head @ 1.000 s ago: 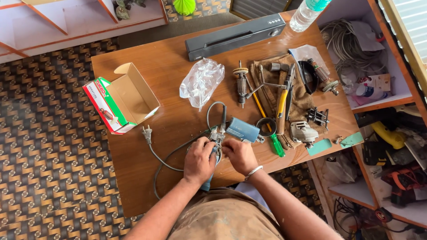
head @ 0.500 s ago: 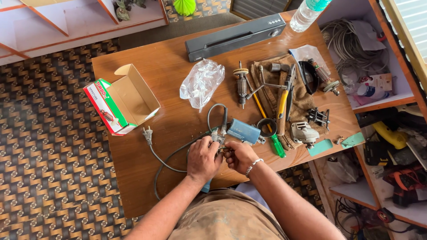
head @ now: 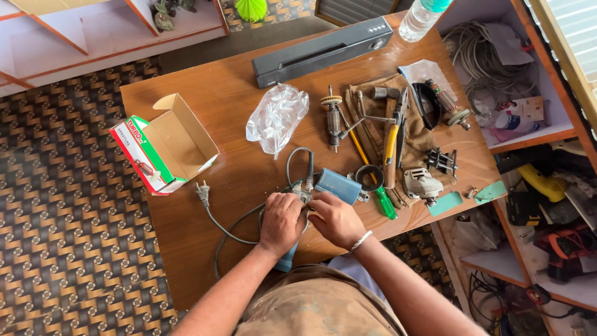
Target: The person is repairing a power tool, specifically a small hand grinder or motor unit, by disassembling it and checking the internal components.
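A blue power-tool body [head: 337,185] lies on the wooden table [head: 224,106] near its front edge, with a grey power cord [head: 231,231] and plug trailing left. My left hand [head: 281,218] is closed over the rear blue handle part and wiring. Beside it, my right hand [head: 334,218], a bracelet on its wrist, pinches small parts at the tool's open end. Exactly what the fingers hold is hidden.
An open cardboard box [head: 166,144] sits at the left, a crumpled plastic bag [head: 277,118] in the middle, a black bar-shaped device [head: 320,51] at the back. Motor armatures, pliers, screwdrivers and a gear housing [head: 420,183] lie on a brown cloth. Shelves with cables and tools stand right.
Both hands shifted slightly closer together over the tool's open end. The tool and cord stay in place.
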